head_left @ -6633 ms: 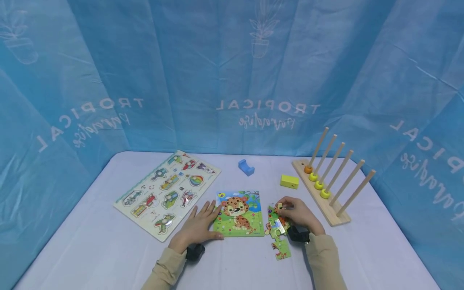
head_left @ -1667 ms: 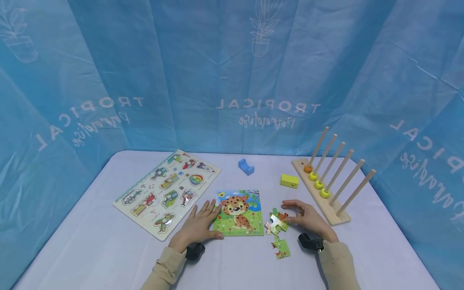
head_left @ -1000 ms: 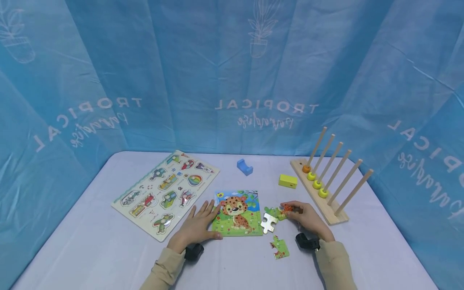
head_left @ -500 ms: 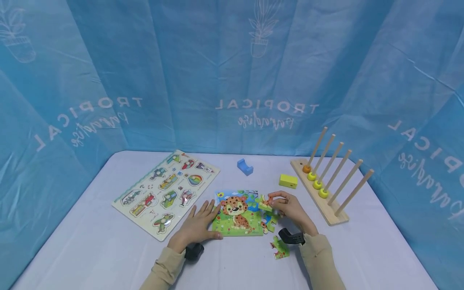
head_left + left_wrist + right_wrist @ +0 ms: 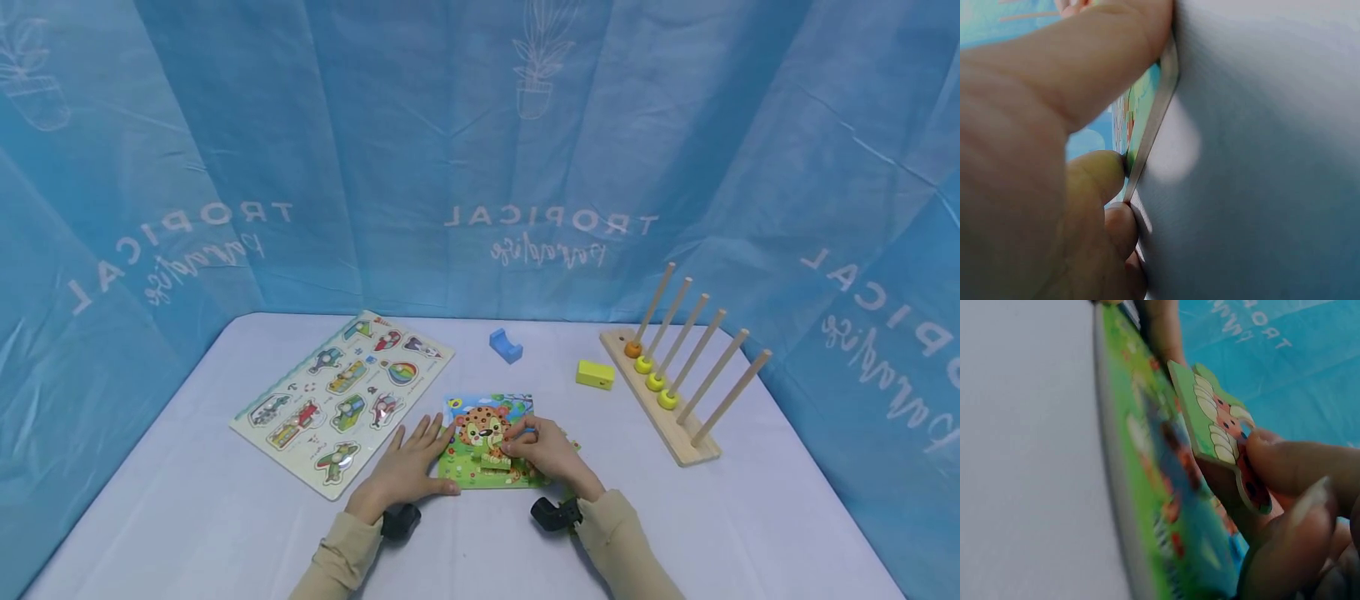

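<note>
A square leopard jigsaw board point(image 5: 467, 472) lies flat on the table in front of me. My left hand point(image 5: 408, 467) rests at its left edge, fingers spread; in the left wrist view its fingertips touch the board's rim point(image 5: 1154, 119). Between thumb and fingers my right hand point(image 5: 551, 454) pinches a jigsaw piece point(image 5: 495, 462) just over the lower middle of the board. Leopard paws on green show on that piece point(image 5: 1216, 419) in the right wrist view, where it is tilted and apart from the board. Loose pieces point(image 5: 574, 444) lie right of the board, mostly hidden by the right hand and wrist.
A vehicle puzzle board point(image 5: 300, 387) lies at the left. Behind the jigsaw are a blue curved block point(image 5: 506, 346) and a yellow block point(image 5: 595, 375). A wooden peg rack point(image 5: 693, 450) with upright rods and several beads stands at the right.
My right hand picked the paw piece from the loose pieces, shifting these about, and carried it left over the board. The left hand has stayed in place.
</note>
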`<state>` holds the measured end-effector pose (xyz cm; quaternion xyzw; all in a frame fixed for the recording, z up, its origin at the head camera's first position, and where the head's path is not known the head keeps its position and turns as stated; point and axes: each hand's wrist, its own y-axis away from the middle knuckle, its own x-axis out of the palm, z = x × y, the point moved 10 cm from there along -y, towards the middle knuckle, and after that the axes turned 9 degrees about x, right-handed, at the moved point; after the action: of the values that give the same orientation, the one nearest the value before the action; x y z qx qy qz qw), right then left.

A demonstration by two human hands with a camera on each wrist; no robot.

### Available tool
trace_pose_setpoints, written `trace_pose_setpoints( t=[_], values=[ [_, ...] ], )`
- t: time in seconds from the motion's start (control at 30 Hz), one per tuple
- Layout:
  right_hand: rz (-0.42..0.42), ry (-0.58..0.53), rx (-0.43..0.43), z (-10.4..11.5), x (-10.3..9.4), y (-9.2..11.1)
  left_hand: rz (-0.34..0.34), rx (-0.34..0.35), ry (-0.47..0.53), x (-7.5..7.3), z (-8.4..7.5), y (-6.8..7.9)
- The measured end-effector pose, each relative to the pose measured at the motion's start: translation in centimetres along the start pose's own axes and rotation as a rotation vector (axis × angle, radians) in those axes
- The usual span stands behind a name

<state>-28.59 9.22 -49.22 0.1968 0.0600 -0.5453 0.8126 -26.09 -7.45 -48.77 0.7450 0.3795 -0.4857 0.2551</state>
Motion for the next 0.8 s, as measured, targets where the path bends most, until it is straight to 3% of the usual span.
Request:
trace_pose_setpoints(
  t=[0.3, 0.6, 0.8],
  values=[
    [-0.056, 0.159, -0.007, -0.9, 0.3, -0.5, 0.008, -0.003, -0.003, 0.1, 0.1, 0.0],
    [-0.181, 0.392, -0.061, 0.3, 0.3, -0.1, 0.005, -0.004, 0.001, 0.2, 0.1, -0.1],
    [-0.207, 0.446, -0.092, 0.7, 0.6, -0.1, 0.004, -0.005, 0.002, 0.0, 0.0, 0.0]
  ],
)
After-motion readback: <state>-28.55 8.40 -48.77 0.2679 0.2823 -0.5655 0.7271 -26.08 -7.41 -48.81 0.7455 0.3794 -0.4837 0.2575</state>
